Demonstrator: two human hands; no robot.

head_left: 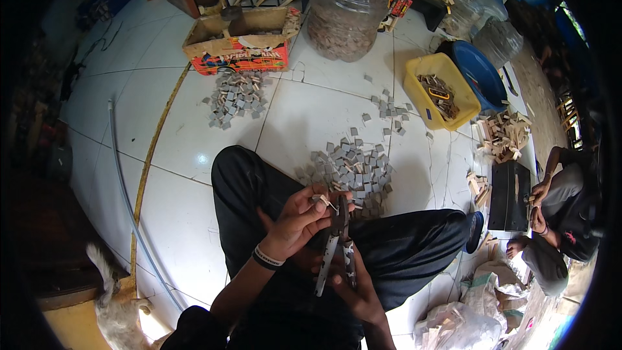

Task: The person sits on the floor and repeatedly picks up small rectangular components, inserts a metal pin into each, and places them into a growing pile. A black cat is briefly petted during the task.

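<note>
Wide head view, looking down at a person seated on a white tiled floor with legs folded in black trousers (408, 240): both bare hands meet above the lap around one hand tool. The left hand (295, 221), with a black-and-white band (267, 259) at its wrist, has its thumb and fingertips together, seemingly pinching a small pale wooden piece (322, 200). That piece sits at the thumb tip, just left of the dark metal head of long-handled pliers (339, 221), whose two handles are coated in chipped white. The left fingertips reach behind that metal head and show on its far side. The right hand (356, 295) comes from below, its fingers wrapped around the handles, which stand slightly apart. Whether the jaws bite on anything cannot be told, as the fingers hide the contact. The step in hand appears to be working the wooden piece at the tool's tip; the next move seems to call for a steady left pinch, the piece lined up with the jaws, and a controlled right-hand squeeze, with left fingertips clear of the bite. Just beyond the hands, on the floor, lies a loose heap of small flat grey squares (356, 172), some with pale wood showing; neither hand appears to touch it.
</note>
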